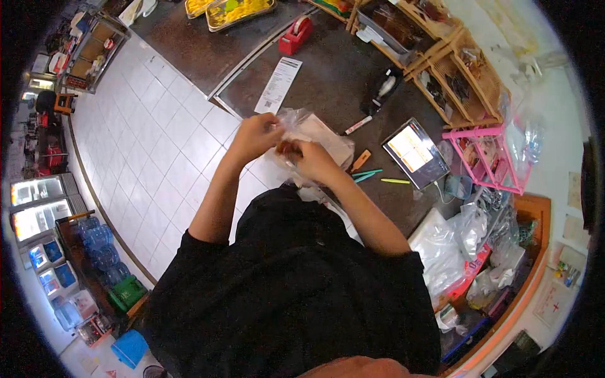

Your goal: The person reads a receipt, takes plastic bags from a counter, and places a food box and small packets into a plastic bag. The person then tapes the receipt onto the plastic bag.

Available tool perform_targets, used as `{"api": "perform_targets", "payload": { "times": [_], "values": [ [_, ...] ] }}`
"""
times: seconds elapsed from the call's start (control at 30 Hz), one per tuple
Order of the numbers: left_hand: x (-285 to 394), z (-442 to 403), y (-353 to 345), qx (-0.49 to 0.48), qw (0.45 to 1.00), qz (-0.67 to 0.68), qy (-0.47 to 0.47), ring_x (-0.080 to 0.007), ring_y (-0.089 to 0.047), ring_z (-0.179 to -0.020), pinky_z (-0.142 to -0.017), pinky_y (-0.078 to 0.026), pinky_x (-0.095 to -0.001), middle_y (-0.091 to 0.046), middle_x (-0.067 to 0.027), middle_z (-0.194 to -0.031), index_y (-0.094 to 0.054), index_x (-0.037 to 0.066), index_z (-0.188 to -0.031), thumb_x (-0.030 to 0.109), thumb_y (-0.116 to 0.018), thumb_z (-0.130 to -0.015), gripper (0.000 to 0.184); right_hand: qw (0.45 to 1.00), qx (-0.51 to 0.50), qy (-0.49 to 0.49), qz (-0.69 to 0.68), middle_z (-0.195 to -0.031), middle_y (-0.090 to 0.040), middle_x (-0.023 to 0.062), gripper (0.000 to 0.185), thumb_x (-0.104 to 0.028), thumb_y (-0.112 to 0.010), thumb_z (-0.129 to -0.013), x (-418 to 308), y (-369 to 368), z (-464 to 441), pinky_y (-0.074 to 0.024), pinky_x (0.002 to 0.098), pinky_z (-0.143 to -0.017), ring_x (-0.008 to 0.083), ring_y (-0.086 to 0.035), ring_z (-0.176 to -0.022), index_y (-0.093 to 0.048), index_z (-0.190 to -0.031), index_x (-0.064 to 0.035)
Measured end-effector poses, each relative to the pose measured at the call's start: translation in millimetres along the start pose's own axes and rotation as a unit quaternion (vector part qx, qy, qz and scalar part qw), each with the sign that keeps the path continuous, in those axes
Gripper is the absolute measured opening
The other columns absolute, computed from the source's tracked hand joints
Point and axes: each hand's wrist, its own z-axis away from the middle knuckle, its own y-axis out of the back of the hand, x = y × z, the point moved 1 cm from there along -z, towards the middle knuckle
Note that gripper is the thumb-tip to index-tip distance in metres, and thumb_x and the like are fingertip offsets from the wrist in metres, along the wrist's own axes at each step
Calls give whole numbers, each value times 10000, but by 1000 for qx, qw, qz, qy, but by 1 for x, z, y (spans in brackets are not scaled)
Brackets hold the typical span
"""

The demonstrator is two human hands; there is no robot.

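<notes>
A clear plastic bag (337, 146) with a pale, flat-looking thing inside lies at the counter's near edge. My left hand (255, 137) is closed at the bag's upper left side, its fingertips pinching the film. Lower and to the right, my right hand (310, 160) has its fingers curled on the bag's near part. Something brownish shows by its fingertips, too blurred to make out. A printed receipt (278, 85) lies flat just beyond my left hand. Right of the bag are a marker pen (358, 125) and a small orange-brown object (361, 160).
A red tape dispenser (295, 36) and trays of yellow food (241, 11) stand farther back. At right are a lit tablet (413, 153), a pink rack (488, 157), wooden compartments (450, 79) and piled plastic bags (450, 242). White floor tiles (157, 126) lie left.
</notes>
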Motion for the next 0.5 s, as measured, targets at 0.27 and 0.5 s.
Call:
{"api": "perform_targets", "payload": {
  "times": [0.27, 0.5],
  "values": [
    [34, -8, 31, -87, 990, 92, -57, -186, -712, -718, -621, -544, -301, -702, -114, -906, -563, 59, -1267, 163, -622, -953, 336, 935, 320, -50, 141, -947, -719, 220, 398, -376, -528, -958, 54, -45, -71, -508, 518, -820, 410, -682, -895, -741, -948, -40],
    [38, -16, 31, -243, 949, 198, -44, -86, -610, -823, -642, -571, -268, -630, -30, -1054, -511, 118, -1356, 195, -586, -1015, 358, 927, 303, -205, 77, -1090, -707, 209, 418, -401, -602, -914, 65, -40, -97, -521, 513, -869, 429, -666, -1011, -669, -1189, -93]
  ]
}}
